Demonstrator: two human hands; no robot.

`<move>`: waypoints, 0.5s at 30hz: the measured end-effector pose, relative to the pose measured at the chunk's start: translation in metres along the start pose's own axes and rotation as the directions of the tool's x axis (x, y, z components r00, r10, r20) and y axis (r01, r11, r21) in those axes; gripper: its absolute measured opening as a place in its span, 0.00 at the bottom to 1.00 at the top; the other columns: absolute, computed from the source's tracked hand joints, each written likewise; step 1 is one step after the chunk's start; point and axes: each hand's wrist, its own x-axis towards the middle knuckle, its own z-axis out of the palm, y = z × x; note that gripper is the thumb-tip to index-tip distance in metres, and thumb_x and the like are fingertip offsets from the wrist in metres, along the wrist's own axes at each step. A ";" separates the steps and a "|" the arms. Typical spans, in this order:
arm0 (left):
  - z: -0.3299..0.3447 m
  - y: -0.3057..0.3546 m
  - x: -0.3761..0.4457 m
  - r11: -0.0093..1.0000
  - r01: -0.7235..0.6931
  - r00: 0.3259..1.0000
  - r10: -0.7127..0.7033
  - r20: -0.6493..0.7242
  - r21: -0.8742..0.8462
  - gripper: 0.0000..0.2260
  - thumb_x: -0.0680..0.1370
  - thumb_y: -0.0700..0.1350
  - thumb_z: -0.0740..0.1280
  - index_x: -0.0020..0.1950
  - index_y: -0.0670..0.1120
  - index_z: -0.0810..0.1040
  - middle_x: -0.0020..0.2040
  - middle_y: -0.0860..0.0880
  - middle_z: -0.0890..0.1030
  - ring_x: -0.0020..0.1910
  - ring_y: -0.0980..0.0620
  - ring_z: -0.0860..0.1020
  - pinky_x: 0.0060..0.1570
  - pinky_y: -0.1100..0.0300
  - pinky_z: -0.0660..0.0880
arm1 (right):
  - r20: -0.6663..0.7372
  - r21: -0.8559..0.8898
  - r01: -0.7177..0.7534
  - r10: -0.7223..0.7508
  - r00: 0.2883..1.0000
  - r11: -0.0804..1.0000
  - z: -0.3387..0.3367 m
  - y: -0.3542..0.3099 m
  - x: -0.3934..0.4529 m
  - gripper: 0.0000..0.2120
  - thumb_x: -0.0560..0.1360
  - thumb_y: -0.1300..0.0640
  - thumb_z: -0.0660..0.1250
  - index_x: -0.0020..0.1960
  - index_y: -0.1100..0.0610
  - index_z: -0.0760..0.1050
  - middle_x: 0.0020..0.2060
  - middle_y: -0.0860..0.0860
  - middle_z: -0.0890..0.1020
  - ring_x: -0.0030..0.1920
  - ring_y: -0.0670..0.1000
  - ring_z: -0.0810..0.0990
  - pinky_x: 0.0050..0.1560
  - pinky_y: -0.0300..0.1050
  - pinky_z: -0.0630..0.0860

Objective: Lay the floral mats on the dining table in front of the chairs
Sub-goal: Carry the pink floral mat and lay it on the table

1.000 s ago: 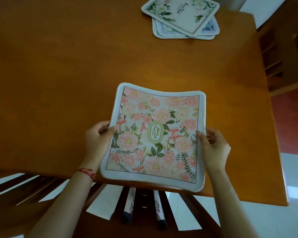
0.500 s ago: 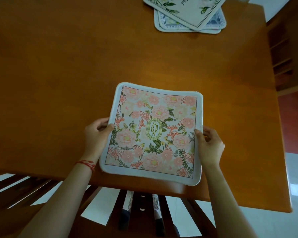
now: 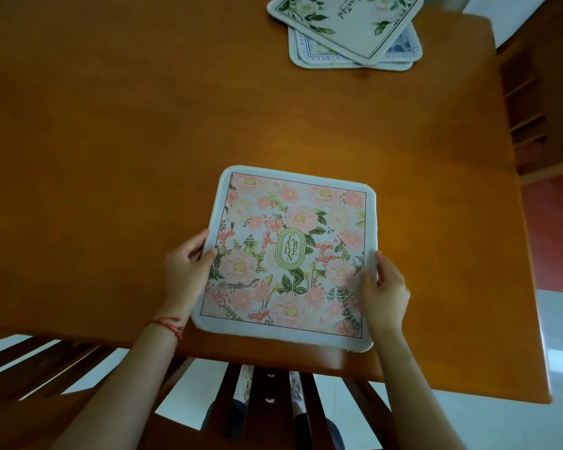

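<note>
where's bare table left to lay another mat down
The widest bare stretch of the dining table runs left of the pink floral mat and the stack of mats. A bare band also lies between the two. It is tight on the mat's right, where the table edge is close, and the far right corner is taken by the stack.

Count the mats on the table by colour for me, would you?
Pink floral mat, held at its sides by both hands: 1
White mat with green leaves, top of the far pile: 1
Blue-patterned mat under it: 1
A further edge shows beneath; too hidden to count.
Total: 3
</note>
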 end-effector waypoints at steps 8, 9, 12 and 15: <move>0.002 0.009 0.007 1.000 -0.011 1.000 0.011 0.002 -0.018 0.18 0.75 0.33 0.65 0.65 0.40 0.72 0.61 0.44 0.78 0.55 0.53 0.77 0.55 0.56 0.76 | 0.007 -0.008 -0.025 0.025 1.000 1.000 0.002 -0.009 0.016 0.18 0.74 0.59 0.62 0.64 0.59 0.73 0.56 0.54 0.80 0.53 0.59 0.78 0.49 0.59 0.78; 0.002 0.010 0.008 1.000 -0.009 1.000 0.009 0.007 -0.024 0.18 0.75 0.33 0.64 0.65 0.40 0.73 0.60 0.44 0.78 0.55 0.54 0.77 0.54 0.55 0.76 | 0.012 -0.010 -0.029 0.029 1.000 1.000 0.003 -0.010 0.018 0.18 0.74 0.59 0.62 0.64 0.59 0.73 0.57 0.54 0.80 0.54 0.59 0.78 0.50 0.57 0.78; 0.002 0.014 0.009 0.999 -0.015 1.000 0.015 0.006 -0.035 0.18 0.75 0.32 0.64 0.64 0.40 0.73 0.57 0.50 0.77 0.51 0.58 0.77 0.46 0.68 0.77 | 0.023 -0.023 -0.032 0.032 0.999 0.999 0.002 -0.009 0.022 0.17 0.75 0.63 0.62 0.64 0.60 0.73 0.58 0.54 0.79 0.56 0.57 0.76 0.51 0.47 0.74; 0.001 0.017 0.009 0.999 -0.020 1.000 0.021 0.002 -0.036 0.18 0.75 0.31 0.63 0.64 0.39 0.72 0.54 0.52 0.75 0.51 0.57 0.75 0.40 0.77 0.74 | 0.032 -0.024 -0.018 0.018 0.999 1.000 0.002 -0.009 0.024 0.19 0.74 0.64 0.63 0.65 0.60 0.72 0.59 0.54 0.79 0.56 0.58 0.77 0.51 0.52 0.77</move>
